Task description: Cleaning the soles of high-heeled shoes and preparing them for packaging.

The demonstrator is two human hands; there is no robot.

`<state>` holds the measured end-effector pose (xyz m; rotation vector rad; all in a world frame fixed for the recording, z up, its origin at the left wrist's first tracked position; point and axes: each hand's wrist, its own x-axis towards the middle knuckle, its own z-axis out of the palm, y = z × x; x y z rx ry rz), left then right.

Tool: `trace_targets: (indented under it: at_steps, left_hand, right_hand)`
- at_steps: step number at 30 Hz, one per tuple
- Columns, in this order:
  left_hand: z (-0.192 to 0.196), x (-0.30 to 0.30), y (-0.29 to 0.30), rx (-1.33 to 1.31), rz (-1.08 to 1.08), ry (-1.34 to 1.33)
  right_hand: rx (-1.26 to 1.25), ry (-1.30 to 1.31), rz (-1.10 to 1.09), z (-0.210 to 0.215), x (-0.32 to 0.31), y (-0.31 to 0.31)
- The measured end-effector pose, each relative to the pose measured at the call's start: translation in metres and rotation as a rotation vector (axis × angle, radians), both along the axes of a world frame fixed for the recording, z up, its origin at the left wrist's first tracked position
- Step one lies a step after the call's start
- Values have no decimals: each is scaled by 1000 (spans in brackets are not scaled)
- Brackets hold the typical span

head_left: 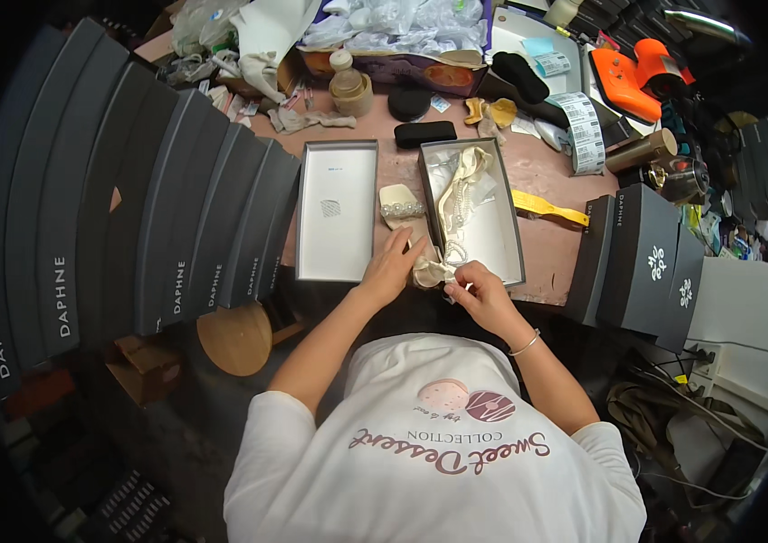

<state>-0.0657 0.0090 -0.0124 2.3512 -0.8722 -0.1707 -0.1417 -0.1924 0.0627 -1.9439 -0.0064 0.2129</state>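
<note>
A cream sandal point(396, 196) with a band of large pearls lies at the front edge of the table, its toe pointing away from me. My left hand point(388, 267) grips it along the middle, fingers bent over its side. At its heel end, my right hand point(481, 293) pinches the strap or heel part, with thumb and fingers close together. Just beyond, an open grey shoe box point(512, 237) with a white inside holds a second cream sandal point(468, 172) with a string of pearls and some clear wrapping. Left of my hands lies the white-lined box lid point(337, 172).
Dark shoe boxes stand in a long row at left point(162, 195), with more boxes at right point(642, 262). Farther back are a yellow tape strip point(550, 208), a label roll point(583, 136), a bottle point(345, 74), an orange tape dispenser point(624, 86) and a carton of wrapped items point(393, 65).
</note>
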Motion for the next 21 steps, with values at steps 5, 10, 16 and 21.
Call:
trace_targets:
  at_steps: [5,10,16,21]
  left_hand:
    - [-36,47,-13,-15,-211,-5]
    - [94,36,-6,-318,-208,524]
    - [145,-3,-13,-164,-200,434]
    - [137,-21,-18,-192,-121,325]
  right_hand:
    - [164,24,4,18,41,-1]
    - [443,65,-223,48,61,-32]
    - [450,-6,-192,67,24,-16]
    - [33,-268,-294,68,-12,-14]
